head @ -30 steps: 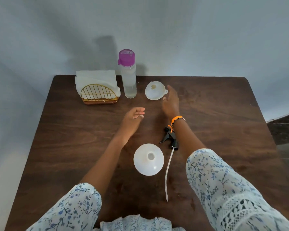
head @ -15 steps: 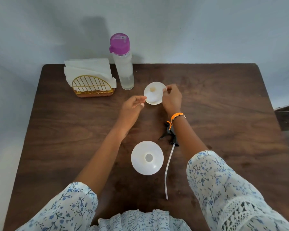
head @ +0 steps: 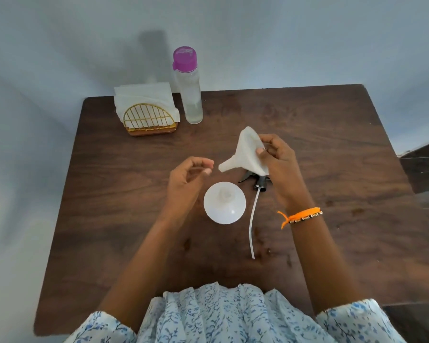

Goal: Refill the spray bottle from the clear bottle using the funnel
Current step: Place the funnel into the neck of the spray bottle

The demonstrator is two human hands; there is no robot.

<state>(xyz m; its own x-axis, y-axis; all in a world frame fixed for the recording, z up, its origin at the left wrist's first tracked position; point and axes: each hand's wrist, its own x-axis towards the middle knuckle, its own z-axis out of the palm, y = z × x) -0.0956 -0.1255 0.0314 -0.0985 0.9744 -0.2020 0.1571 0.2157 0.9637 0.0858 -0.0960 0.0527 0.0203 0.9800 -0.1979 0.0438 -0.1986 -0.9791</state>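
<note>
So the right hand [head: 280, 162] has its fingers [head: 261, 151] curled round the rim of the white funnel [head: 248, 154], thumb pressed on the outside of the cone, holding it up off the desk [head: 332, 134] with the spout pointing left and down. The left hand [head: 186, 179] is just beside the spout tip, fingers loosely curled and holding nothing.

My guess is the funnel's thin light plastic, a bit flexy, so a rim pinch is plenty; squeeze harder and it'd probably deform. The spray bottle [head: 224, 203] sits right below, neck open, and it looks light and probably near empty, so likely tippy. I'd steady it by the body while the spout goes in. Its black trigger head [head: 258, 180] with the long tube lies beside it.

The clear bottle [head: 190, 95] stands at the back next to the napkin holder [head: 146, 117], purple cap on. Smooth sides, heavier with liquid in it, so grab it mid-body.
</note>
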